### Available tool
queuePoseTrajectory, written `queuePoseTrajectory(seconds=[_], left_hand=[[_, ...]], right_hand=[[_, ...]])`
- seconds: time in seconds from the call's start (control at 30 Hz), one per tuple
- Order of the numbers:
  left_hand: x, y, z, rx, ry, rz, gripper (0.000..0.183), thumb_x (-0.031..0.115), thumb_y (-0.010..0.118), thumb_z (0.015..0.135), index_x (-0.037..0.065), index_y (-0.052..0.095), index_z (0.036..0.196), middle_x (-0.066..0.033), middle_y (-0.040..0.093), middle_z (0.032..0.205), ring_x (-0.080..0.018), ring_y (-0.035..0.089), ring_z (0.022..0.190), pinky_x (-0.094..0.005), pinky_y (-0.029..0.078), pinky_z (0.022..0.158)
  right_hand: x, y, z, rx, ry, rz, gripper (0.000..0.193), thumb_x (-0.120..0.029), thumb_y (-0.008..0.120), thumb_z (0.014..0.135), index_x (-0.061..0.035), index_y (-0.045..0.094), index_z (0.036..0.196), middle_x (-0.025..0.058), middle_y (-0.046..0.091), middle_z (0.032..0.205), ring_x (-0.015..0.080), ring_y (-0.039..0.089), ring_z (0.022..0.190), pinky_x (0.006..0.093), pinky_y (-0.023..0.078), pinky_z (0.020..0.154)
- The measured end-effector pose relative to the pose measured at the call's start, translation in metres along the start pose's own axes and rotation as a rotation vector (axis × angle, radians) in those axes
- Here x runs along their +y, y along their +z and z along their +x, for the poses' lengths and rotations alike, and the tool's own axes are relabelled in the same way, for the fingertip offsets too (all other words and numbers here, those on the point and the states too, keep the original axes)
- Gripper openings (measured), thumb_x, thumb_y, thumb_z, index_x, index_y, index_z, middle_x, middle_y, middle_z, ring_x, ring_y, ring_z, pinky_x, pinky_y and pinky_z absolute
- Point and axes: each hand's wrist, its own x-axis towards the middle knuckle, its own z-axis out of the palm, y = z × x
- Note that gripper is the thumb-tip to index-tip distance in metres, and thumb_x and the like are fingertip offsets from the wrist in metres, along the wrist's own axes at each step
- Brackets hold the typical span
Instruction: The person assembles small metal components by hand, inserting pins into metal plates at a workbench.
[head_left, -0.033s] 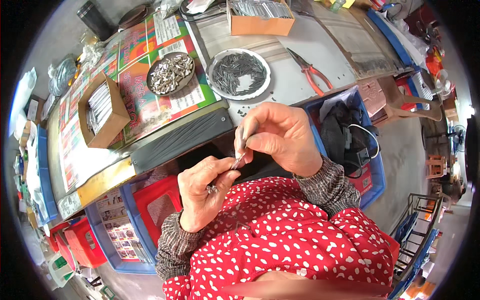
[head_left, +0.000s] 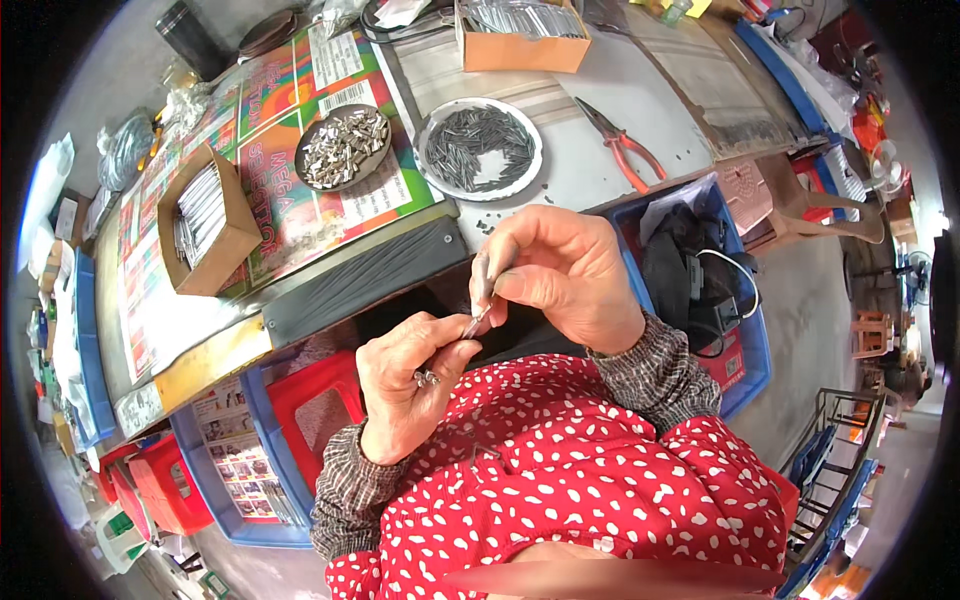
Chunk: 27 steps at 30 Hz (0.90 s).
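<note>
Fingers (head_left: 542,289) pinching metal piece (head_left: 473,325), near table edge (head_left: 362,276), pliers (head_left: 614,134) apart

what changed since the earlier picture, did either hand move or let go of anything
Nothing has visibly changed. The left hand and right hand still pinch at a small silvery piece, neither letting go. The pliers, the white dish of dark pins and the dark bowl of metal bits stay put.

Slim silvery piece (head_left: 471,327) is tilting up-right, being pinched between left hand (head_left: 408,378) and right hand (head_left: 562,272); shiny metal bits (head_left: 427,378) are poking from left hand's curl.
</note>
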Motion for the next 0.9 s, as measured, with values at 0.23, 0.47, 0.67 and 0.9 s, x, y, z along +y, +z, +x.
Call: queuePoseTrajectory(seconds=[0.23, 0.47, 0.67, 0.9], left_hand=[[-0.005, 0.004, -0.001, 0.041, 0.016, 0.019, 0.02, -0.005, 0.067, 0.072, 0.002, 0.064, 0.09, -0.0089, 0.06, 0.069, -0.0177, 0.057, 0.055, -0.0258, 0.043, 0.049], [-0.007, 0.007, -0.003, 0.068, 0.01, -0.012, 0.018, -0.004, 0.068, 0.073, 0.002, 0.064, 0.089, -0.0089, 0.062, 0.071, -0.0177, 0.058, 0.056, -0.0254, 0.044, 0.05], [-0.011, 0.011, -0.004, 0.077, 0.011, -0.028, 0.015, -0.002, 0.067, 0.074, 0.001, 0.063, 0.089, -0.0094, 0.064, 0.073, -0.0183, 0.06, 0.057, -0.0257, 0.045, 0.051], [-0.013, 0.014, -0.003, 0.129, 0.076, 0.123, 0.015, 0.0, 0.068, 0.075, 0.002, 0.061, 0.088, -0.0087, 0.063, 0.071, -0.0213, 0.059, 0.054, -0.0273, 0.045, 0.049]], right_hand=[[0.005, -0.002, 0.002, -0.023, 0.005, 0.004, 0.011, -0.002, 0.06, 0.086, 0.0034, 0.056, 0.094, 0.0055, 0.06, 0.083, 0.0092, 0.058, 0.073, 0.0213, 0.049, 0.066], [0.006, -0.003, 0.002, -0.018, 0.018, -0.013, 0.012, -0.003, 0.06, 0.086, 0.0035, 0.056, 0.095, 0.0054, 0.06, 0.083, 0.0084, 0.057, 0.073, 0.0208, 0.049, 0.066], [0.005, -0.002, 0.003, -0.007, 0.046, -0.042, 0.01, -0.003, 0.058, 0.087, 0.0039, 0.056, 0.094, 0.0053, 0.059, 0.082, 0.0087, 0.057, 0.073, 0.021, 0.049, 0.066], [-0.003, 0.003, 0.003, -0.002, -0.009, -0.268, 0.007, -0.001, 0.056, 0.087, 0.0045, 0.054, 0.09, 0.0038, 0.057, 0.078, 0.0081, 0.057, 0.072, 0.0211, 0.048, 0.065]])
